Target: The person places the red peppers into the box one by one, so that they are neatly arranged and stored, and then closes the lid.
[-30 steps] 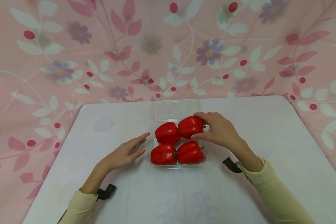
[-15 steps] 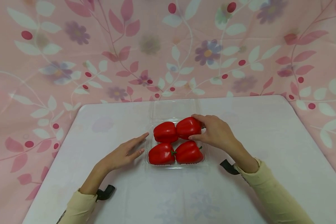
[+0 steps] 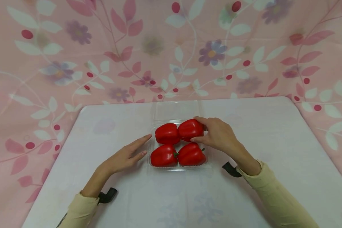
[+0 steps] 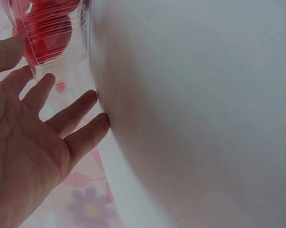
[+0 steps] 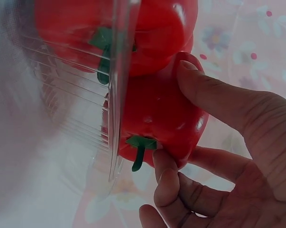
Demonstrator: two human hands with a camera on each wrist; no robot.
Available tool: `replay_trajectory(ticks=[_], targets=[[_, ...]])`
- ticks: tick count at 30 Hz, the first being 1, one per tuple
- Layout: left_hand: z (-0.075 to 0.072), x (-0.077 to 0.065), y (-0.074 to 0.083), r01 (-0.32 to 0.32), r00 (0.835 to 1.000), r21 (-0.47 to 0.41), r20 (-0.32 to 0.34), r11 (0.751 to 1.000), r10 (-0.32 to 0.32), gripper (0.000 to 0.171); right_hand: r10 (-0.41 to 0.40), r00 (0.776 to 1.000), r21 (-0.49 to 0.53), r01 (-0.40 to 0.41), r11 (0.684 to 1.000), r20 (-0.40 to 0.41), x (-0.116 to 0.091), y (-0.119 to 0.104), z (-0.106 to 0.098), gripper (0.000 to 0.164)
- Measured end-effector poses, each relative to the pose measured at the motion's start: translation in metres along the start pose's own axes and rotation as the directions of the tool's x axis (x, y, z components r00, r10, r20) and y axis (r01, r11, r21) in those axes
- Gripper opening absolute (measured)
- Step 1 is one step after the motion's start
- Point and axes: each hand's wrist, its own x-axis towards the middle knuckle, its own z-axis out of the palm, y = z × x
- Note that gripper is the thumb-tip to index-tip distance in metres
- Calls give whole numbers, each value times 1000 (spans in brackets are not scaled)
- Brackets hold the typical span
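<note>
Several red bell peppers with green stems, such as the front-left pepper (image 3: 163, 155) and back-left pepper (image 3: 167, 133), sit in a clear plastic clamshell box (image 3: 179, 168). My right hand (image 3: 220, 133) grips the back-right pepper (image 3: 191, 129), thumb on its near side and fingers round the far side and stem end. In the right wrist view this pepper (image 5: 164, 114) stands partly above the box rim, and a fingertip lies by its stem. My left hand (image 3: 125, 157) is beside the box's left wall, fingers spread and holding nothing; whether it touches the wall, I cannot tell.
The box's clear lid (image 3: 176, 110) lies folded open toward the back. A white cloth covers the table (image 3: 125, 196), and a pink floral curtain (image 3: 159, 47) hangs behind. Black wrist mounts (image 3: 108, 195) stick out from both sleeves.
My right hand has come down slightly on the back-right pepper, and its fingers now hide the stem in the head view. The left hand stays put. The whole view has shifted a little.
</note>
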Motion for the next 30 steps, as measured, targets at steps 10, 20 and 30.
replay_trajectory(ticks=[10,20,30], targets=[[1,1,-1,11,1000,12,10,1000,-11,67,17,1000,-42,-16,999,15,1,-3,-1,74],[1,4,-2,10,1000,11,24,1000,-10,67,15,1000,-21,-15,1000,20,3,-2,-2,72],[-2,5,1,23,999,13,38,1000,-24,67,6,1000,-22,-6,1000,24,6,-1,0,69]])
